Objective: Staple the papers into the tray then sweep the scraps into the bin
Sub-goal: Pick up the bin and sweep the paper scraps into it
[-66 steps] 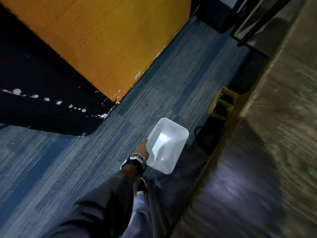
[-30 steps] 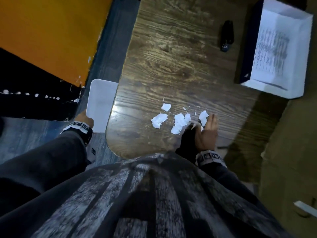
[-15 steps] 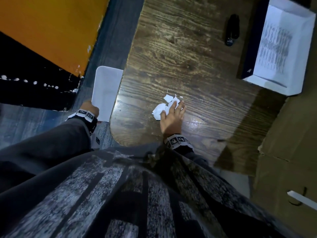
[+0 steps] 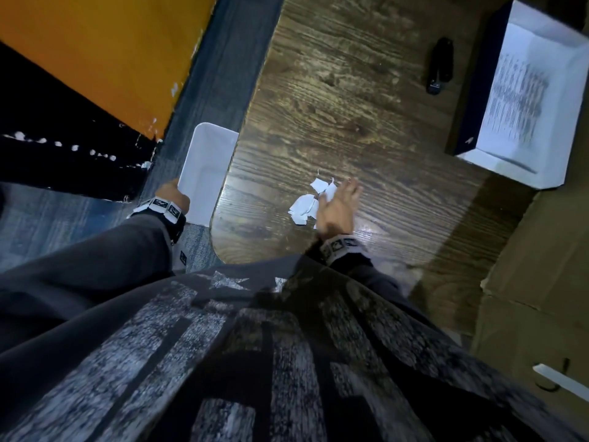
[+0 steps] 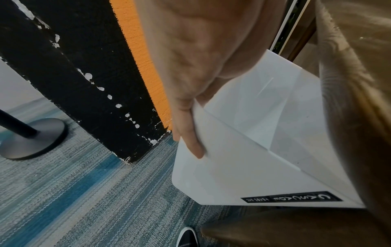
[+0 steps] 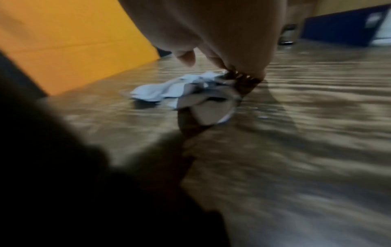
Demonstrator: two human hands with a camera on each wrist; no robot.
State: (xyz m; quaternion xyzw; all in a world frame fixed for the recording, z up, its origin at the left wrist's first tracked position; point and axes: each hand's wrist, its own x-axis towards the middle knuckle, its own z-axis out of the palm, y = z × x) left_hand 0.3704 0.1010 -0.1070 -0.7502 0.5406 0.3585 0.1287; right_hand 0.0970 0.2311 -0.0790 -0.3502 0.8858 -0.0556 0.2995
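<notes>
At the bench [image 4: 334,90] edge — left hand [image 4: 173,194] gripping white bin [image 4: 207,167] below the rim as catcher; right hand [image 4: 338,205], fingers [image 4: 352,186] flat and spread, pushing paper scraps [image 4: 306,205] binward.

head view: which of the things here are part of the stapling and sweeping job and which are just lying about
Part of the job:
- paper scraps, on the table under the right hand
- white bin, held at the table edge by the left hand
- tray with printed papers
- black stapler

Just lying about:
- cardboard
- orange panel
- round stand base on the carpet
</notes>
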